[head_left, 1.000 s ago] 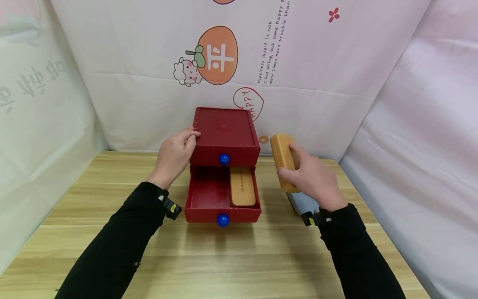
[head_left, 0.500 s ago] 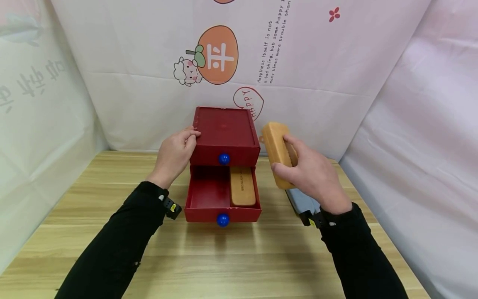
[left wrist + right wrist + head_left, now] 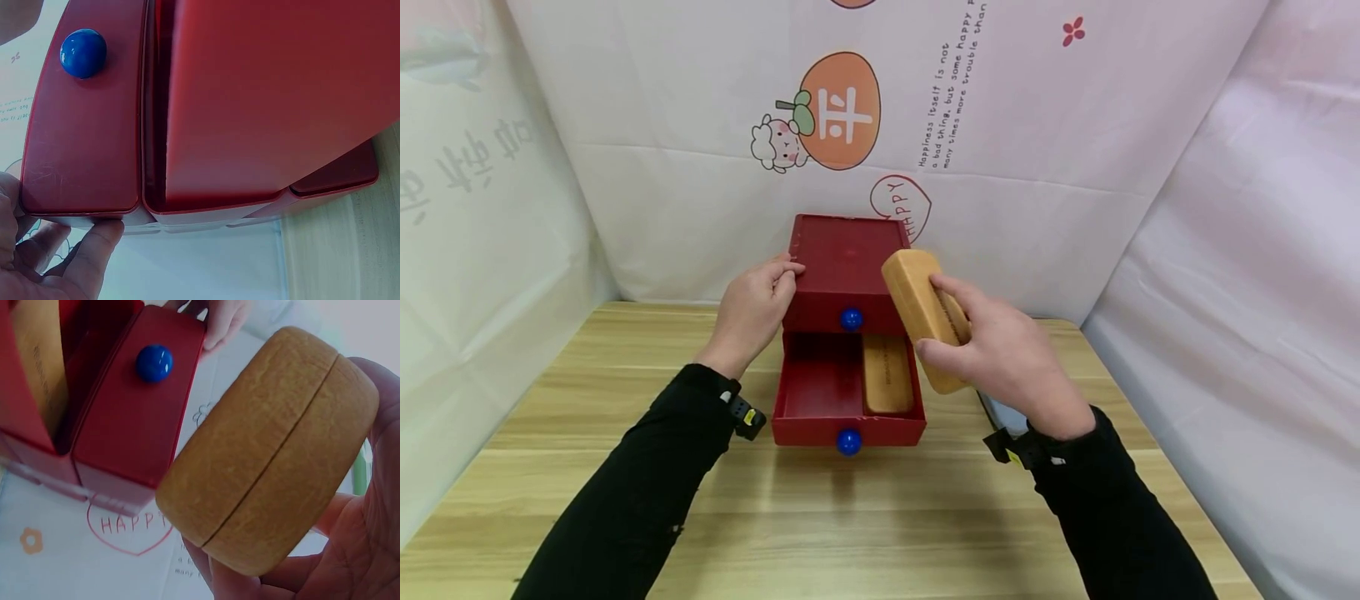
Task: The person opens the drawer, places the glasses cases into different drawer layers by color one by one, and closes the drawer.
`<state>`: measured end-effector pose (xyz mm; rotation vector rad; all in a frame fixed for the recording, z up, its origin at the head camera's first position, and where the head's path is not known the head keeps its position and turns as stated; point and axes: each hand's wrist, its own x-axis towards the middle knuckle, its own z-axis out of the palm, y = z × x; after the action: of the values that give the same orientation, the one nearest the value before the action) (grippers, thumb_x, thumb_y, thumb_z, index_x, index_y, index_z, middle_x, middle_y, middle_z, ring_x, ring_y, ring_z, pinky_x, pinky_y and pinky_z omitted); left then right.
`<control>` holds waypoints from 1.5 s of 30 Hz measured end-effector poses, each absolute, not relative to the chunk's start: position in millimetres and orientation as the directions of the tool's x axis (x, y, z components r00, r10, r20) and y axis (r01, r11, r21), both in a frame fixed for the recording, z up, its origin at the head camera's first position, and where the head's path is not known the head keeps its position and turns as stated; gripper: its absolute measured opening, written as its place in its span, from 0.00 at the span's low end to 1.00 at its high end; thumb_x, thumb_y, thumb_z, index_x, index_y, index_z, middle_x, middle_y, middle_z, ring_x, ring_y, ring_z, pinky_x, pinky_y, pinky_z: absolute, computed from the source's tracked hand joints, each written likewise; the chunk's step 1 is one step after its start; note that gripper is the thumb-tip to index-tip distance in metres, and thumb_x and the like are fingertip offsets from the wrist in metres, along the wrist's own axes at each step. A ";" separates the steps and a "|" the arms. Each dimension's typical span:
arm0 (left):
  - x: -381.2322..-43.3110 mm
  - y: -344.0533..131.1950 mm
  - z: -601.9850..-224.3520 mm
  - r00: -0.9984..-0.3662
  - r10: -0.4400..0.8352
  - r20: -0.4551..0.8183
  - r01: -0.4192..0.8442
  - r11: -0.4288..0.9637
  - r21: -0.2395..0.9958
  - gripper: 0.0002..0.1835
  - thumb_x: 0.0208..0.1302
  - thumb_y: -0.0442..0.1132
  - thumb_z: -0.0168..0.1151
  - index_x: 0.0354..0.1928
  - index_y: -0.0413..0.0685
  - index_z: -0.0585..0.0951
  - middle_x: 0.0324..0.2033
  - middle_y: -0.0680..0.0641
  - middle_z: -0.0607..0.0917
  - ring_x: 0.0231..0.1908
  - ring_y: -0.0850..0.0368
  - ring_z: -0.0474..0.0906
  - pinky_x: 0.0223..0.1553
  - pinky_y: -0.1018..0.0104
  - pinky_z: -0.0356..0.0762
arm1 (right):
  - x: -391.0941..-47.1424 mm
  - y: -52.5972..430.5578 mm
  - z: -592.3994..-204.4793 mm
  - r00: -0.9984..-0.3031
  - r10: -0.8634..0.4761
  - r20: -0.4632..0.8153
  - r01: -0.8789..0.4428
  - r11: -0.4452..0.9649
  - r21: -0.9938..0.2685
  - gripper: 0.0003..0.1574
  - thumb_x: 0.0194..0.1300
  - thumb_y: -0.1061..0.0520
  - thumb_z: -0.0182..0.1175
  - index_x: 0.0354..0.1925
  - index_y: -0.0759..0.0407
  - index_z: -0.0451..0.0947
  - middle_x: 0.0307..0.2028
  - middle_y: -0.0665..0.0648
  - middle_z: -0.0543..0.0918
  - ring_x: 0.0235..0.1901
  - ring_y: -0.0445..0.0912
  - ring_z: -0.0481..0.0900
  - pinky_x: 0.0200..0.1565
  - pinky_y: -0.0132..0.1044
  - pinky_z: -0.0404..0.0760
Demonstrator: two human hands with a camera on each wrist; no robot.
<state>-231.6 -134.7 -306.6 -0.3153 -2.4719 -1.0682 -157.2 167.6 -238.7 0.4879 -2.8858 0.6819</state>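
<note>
A red two-drawer cabinet (image 3: 850, 254) stands at the middle of the table, its lower drawer (image 3: 820, 392) pulled out. My left hand (image 3: 754, 312) grips the cabinet's upper left edge; in the left wrist view its fingers (image 3: 94, 250) bend around the corner of the upper part. A tan glasses case (image 3: 889, 379) lies on the right side of the lower drawer. My right hand (image 3: 1000, 354) holds a second tan glasses case (image 3: 925, 312), tilted, in the air before the cabinet's right side. The seam on its end shows in the right wrist view.
Blue knobs mark the upper drawer (image 3: 852, 319) and the lower one. A grey-blue item (image 3: 1006, 417) lies on the wooden table (image 3: 842, 533), partly under my right wrist. White printed cloth (image 3: 700, 208) hangs behind and at both sides.
My right hand has carried the held glasses case leftward from beside the cabinet to in front of its right edge, tilting it more. My left hand has stayed on the cabinet.
</note>
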 end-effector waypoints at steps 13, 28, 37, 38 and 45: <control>-230.8 -135.1 -305.9 -0.881 0.039 0.471 0.368 0.682 0.632 0.25 0.75 0.51 0.38 0.58 0.48 0.81 0.66 0.47 0.74 0.66 0.56 0.66 0.66 0.53 0.66 | -147.3 138.2 -239.0 -0.928 -0.351 0.121 -0.371 0.852 -0.369 0.49 0.52 0.30 0.61 0.71 0.23 0.57 0.38 0.50 0.75 0.35 0.45 0.75 0.30 0.40 0.77; -231.4 -135.7 -304.5 -0.884 0.037 0.466 0.362 0.685 0.632 0.25 0.75 0.51 0.38 0.58 0.48 0.81 0.66 0.48 0.73 0.67 0.57 0.65 0.66 0.54 0.65 | -145.4 117.4 -248.6 -0.891 -0.453 0.004 -0.422 0.827 -0.371 0.47 0.52 0.31 0.61 0.70 0.25 0.60 0.33 0.49 0.77 0.32 0.44 0.75 0.28 0.41 0.77; -232.5 -136.9 -304.6 -0.880 0.039 0.474 0.369 0.685 0.629 0.25 0.75 0.51 0.38 0.57 0.48 0.81 0.66 0.47 0.74 0.66 0.56 0.66 0.66 0.54 0.66 | -152.0 110.2 -252.7 -0.864 -0.494 -0.102 -0.425 0.822 -0.380 0.45 0.54 0.31 0.58 0.70 0.30 0.64 0.35 0.48 0.78 0.33 0.44 0.76 0.30 0.41 0.78; -232.5 -136.9 -304.6 -0.880 0.038 0.474 0.368 0.684 0.630 0.25 0.75 0.51 0.38 0.57 0.48 0.81 0.66 0.47 0.74 0.66 0.56 0.66 0.66 0.54 0.66 | -153.2 109.3 -253.3 -0.859 -0.499 -0.115 -0.425 0.820 -0.383 0.45 0.54 0.31 0.58 0.70 0.31 0.64 0.36 0.49 0.78 0.33 0.44 0.76 0.30 0.40 0.78; -231.8 -137.5 -304.9 -0.887 0.043 0.459 0.367 0.668 0.647 0.25 0.75 0.51 0.39 0.59 0.50 0.81 0.67 0.48 0.72 0.67 0.56 0.65 0.65 0.54 0.67 | -162.9 103.9 -258.7 -0.844 -0.504 -0.182 -0.407 0.824 -0.396 0.44 0.53 0.31 0.57 0.69 0.33 0.66 0.39 0.48 0.77 0.36 0.45 0.75 0.32 0.40 0.79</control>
<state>-231.8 -137.5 -304.9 -0.3209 -2.4762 -1.0873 -162.9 103.9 -258.7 0.8338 -3.2665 0.5999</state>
